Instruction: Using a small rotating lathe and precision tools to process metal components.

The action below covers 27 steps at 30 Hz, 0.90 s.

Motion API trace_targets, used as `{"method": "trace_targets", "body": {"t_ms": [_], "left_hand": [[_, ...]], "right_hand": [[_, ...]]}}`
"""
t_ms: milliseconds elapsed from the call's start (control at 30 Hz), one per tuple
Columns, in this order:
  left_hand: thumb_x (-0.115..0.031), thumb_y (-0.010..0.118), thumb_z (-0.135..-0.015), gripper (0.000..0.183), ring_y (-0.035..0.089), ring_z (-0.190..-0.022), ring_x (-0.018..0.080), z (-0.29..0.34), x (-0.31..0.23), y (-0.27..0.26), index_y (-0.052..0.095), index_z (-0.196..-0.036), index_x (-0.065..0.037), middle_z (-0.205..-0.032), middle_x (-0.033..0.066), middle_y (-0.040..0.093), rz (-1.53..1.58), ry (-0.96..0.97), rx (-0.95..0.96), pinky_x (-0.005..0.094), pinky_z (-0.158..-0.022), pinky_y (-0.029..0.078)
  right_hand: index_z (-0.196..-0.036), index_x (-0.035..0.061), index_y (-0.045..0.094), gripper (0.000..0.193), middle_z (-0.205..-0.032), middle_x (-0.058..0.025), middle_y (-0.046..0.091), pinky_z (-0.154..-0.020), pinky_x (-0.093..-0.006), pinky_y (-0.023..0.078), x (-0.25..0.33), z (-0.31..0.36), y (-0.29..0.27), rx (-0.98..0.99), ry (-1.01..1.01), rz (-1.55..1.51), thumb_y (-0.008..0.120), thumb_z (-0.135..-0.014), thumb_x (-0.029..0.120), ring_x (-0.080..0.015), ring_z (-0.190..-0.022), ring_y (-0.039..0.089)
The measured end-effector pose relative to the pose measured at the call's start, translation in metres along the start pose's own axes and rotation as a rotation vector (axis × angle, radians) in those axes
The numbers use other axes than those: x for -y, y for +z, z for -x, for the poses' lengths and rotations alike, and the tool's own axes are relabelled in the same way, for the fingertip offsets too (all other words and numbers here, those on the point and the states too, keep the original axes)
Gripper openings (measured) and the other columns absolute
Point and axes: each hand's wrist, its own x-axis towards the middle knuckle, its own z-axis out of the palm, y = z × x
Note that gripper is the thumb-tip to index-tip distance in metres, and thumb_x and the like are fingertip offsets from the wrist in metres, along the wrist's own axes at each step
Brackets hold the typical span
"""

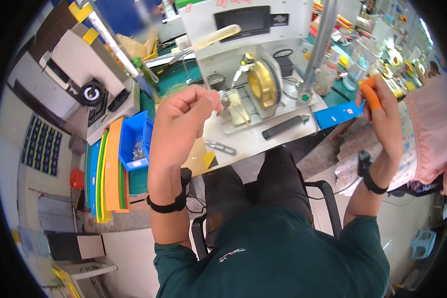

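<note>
One white-topped desk [253, 141]. Left hand [180, 121], above its left side: curled, thumb near forefinger. Right hand [384, 113], beyond its right edge: half closed, orange-covered fingertips bunched. Any hold: cannot tell. Gold ring-shaped wheel [257, 88], back from front edge: upright, axle roughly left-right; likely heavy, stiff, slick; take rim. Pale rectangular block [239, 111], left of wheel: long axis front-to-back, front end angled right; probably light; grip long sides.

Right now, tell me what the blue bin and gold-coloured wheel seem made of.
Blue bin: probably moulded plastic, smooth and evenly coloured. Gold-coloured wheel: perhaps polished brass or another metal, judging by its bright sheen; coated plastic remains possible.
</note>
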Motion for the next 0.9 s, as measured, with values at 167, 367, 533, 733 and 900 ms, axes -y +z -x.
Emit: {"method": "trace_targets", "body": {"t_ms": [167, 367, 533, 733, 900], "left_hand": [[-0.025, 0.069, -0.102, 0.027, 0.036, -0.051, 0.0009, -0.032, 0.004, 0.023, 0.069, -0.089, -0.001, -0.063, -0.0079, 0.047, 0.007, -0.043, 0.041, 0.02, -0.046, 0.027], [-0.03, 0.07, -0.102, 0.031, 0.053, -0.051, 0.0041, -0.056, 0.003, 0.054, 0.071, -0.085, -0.004, -0.065, -0.0026, 0.06, 0.025, -0.096, 0.163, 0.0207, -0.047, 0.038], [-0.027, 0.07, -0.1, 0.028, 0.056, -0.051, 0.0054, -0.069, 0.006, 0.04, 0.073, -0.086, -0.003, -0.066, -0.0011, 0.063, 0.062, -0.176, 0.206, 0.0203, -0.049, 0.045], [-0.029, 0.068, -0.103, 0.03, 0.056, -0.05, 0.0048, -0.074, 0.02, 0.011, 0.071, -0.093, -0.001, -0.067, -0.0007, 0.063, 0.137, -0.239, 0.246, 0.0196, -0.047, 0.047], [-0.029, 0.069, -0.103, 0.03, 0.06, -0.051, 0.0059, -0.08, 0.025, 0.013, 0.071, -0.096, 0.0, -0.068, 0.0006, 0.065, 0.211, -0.284, 0.24, 0.0202, -0.046, 0.049]], "right_hand": [[-0.132, 0.0015, 0.063, 0.036, -0.121, -0.013, 0.072, -0.098, -0.0329, 0.051, 0.018, 0.011, 0.019, -0.45, -0.272, 0.548, 0.07, -0.098, 0.011, -0.0216, -0.113, 0.068], [-0.12, -0.0011, 0.069, 0.035, -0.092, -0.0109, 0.073, -0.076, -0.0308, 0.053, 0.053, -0.032, 0.129, 0.173, -0.243, -0.181, 0.078, -0.09, 0.014, -0.0167, -0.084, 0.069], [-0.094, -0.0033, 0.074, 0.017, -0.073, -0.0037, 0.064, -0.062, -0.0258, 0.041, 0.023, -0.055, 0.117, 0.185, -0.201, -0.17, 0.078, -0.089, 0.012, -0.0073, -0.067, 0.052], [-0.095, 0.0004, 0.076, 0.008, -0.077, 0.0036, 0.067, -0.063, -0.0211, 0.039, 0.012, -0.05, 0.079, 0.032, -0.065, -0.201, 0.076, -0.092, 0.007, -0.0026, -0.071, 0.054], [-0.099, -0.0012, 0.077, 0.009, -0.082, 0.0033, 0.069, -0.067, -0.0202, 0.041, -0.01, -0.051, 0.053, -0.179, -0.014, -0.174, 0.076, -0.092, 0.005, -0.003, -0.074, 0.056]]}}
